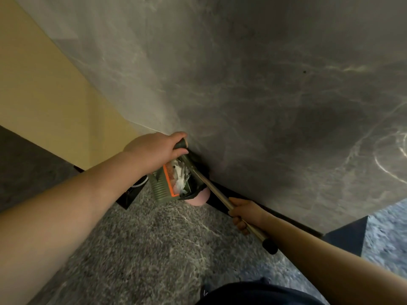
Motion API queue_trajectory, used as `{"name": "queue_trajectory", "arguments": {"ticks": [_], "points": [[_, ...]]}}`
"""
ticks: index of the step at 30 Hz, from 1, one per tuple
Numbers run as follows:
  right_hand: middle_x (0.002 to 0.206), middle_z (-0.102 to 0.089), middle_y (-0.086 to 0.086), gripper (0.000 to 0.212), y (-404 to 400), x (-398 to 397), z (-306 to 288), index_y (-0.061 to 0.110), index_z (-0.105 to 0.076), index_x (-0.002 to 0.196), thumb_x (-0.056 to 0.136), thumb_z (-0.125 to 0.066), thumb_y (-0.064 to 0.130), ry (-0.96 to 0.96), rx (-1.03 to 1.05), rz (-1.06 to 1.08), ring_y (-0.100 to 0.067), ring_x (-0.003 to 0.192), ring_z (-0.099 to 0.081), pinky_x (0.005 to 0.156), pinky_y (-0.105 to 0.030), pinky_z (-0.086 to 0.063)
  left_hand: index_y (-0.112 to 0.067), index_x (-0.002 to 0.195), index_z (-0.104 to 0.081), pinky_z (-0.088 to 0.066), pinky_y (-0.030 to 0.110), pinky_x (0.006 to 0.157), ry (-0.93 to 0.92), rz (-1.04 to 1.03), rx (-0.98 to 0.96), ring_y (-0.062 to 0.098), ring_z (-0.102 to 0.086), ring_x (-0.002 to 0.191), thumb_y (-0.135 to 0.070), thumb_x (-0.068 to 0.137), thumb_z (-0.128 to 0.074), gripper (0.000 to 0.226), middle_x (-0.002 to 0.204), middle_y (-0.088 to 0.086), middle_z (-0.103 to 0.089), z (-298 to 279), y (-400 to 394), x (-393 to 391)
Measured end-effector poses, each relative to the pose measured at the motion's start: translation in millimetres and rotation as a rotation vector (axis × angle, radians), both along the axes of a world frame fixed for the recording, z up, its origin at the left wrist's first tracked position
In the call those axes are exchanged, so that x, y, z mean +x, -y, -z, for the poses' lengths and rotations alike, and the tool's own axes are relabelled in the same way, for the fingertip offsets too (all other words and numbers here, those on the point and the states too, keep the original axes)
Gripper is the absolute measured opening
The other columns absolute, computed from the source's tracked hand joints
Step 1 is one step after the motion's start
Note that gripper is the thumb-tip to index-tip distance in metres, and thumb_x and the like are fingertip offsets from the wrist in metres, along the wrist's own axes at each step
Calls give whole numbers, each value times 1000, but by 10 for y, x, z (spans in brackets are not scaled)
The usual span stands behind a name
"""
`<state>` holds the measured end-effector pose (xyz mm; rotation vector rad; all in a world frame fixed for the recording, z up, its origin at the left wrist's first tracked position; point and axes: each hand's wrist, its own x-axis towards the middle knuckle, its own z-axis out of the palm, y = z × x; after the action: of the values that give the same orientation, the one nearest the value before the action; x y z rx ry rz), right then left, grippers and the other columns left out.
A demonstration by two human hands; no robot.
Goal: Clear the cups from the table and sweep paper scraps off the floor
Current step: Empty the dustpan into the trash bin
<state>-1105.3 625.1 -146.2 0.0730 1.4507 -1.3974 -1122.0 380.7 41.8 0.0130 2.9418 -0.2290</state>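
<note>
Below, grey marbled floor; grey marbled table above.

- The table had a grey marbled top that filled most of the view, with a dark edge along its near side.
- The floor, speckled grey stone with pale veins, lay below the table's near edge.
- A yellow strip of flooring ran beside the table's left edge.
- A dark box-shaped thing stood on the floor below the table's near right corner.
</note>
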Motion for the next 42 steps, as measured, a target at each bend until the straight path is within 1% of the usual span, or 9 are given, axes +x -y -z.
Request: {"name": "queue_trajectory", "arguments": {"ticks": [4, 6, 12, 18, 21, 26, 33, 39, 42], "points": [[52, -40, -3, 38, -16, 12, 14, 32, -37, 118, 96, -40, 1, 36, -4, 33, -9, 34, -36, 37, -16, -33, -34, 146, -31, -35, 31, 52, 48, 30, -54, 17, -47, 63, -57, 97, -38, 55, 74, -6, -44, 118, -108, 23], [54, -38, -4, 41, -31, 2, 12, 33, -36, 122, 96, -39, 1, 51, -9, 35, -8, 33, -35, 37, -16, -32, -34, 145, -31, -31, 29, 47, 45, 51, -91, 13, -44, 56, -59, 96, -36, 55, 68, -10, -41, 88, -59, -19], [58, -38, -5, 51, -81, -14, -8, 24, -33, 141, 96, -37, 0, 37, 3, 41, -8, 34, -34, 37, -16, -32, -37, 143, -32, -28, 25, 45, 39, 64, -104, 2, -41, 54, -63, 94, -34, 56, 67, -15, -41, 102, 22, -51], [56, -36, -3, 48, -130, -54, -72, 21, -35, 139, 96, -37, 0, 42, -12, 18, -7, 33, -34, 37, -15, -31, -41, 144, -31, -27, 23, 46, 26, 40, -70, -1, -39, 55, -67, 91, -33, 59, 71, -17, -44, 14, 188, -124], [52, -37, -1, 52, -127, -68, -84, 22, -32, 142, 95, -38, 0, 43, -12, 10, -8, 34, -34, 38, -15, -31, -41, 144, -32, -29, 23, 50, 59, 63, -40, 3, -39, 59, -67, 92, -34, 58, 83, -8, -52, 34, 133, -157], [50, -38, 0, 53, -143, -111, -100, 27, -30, 141, 96, -39, 1, 57, -19, 19, -7, 33, -34, 38, -15, -31, -41, 145, -32, -27, 22, 45, 35, 65, -90, -1, -40, 54, -63, 94, -36, 55, 68, -19, -40, -64, 176, -159], [48, -38, 1, 49, -156, -137, -95, 14, -29, 142, 96, -38, 1, 69, -20, 6, -8, 34, -34, 39, -16, -31, -36, 146, -31, -28, 22, 47, 28, 81, -78, -1, -37, 56, -63, 94, -33, 58, 69, -17, -36, 52, 53, -132], [48, -39, -1, 49, -192, -144, -88, 5, -27, 142, 95, -40, 0, 21, 18, 12, -8, 33, -35, 38, -15, -32, -35, 147, -30, -28, 24, 46, 7, 4, -56, 1, -39, 55, -63, 94, -36, 61, 76, -8, -44, -70, 141, -139], [49, -39, -1, 50, -190, -121, -97, 9, -30, 144, 96, -40, -1, 16, 10, 18, -8, 33, -36, 38, -15, -32, -36, 148, -28, -29, 26, 45, 8, 9, -89, 5, -41, 55, -64, 94, -33, 61, 70, -11, -42, -51, 46, -125]]}}
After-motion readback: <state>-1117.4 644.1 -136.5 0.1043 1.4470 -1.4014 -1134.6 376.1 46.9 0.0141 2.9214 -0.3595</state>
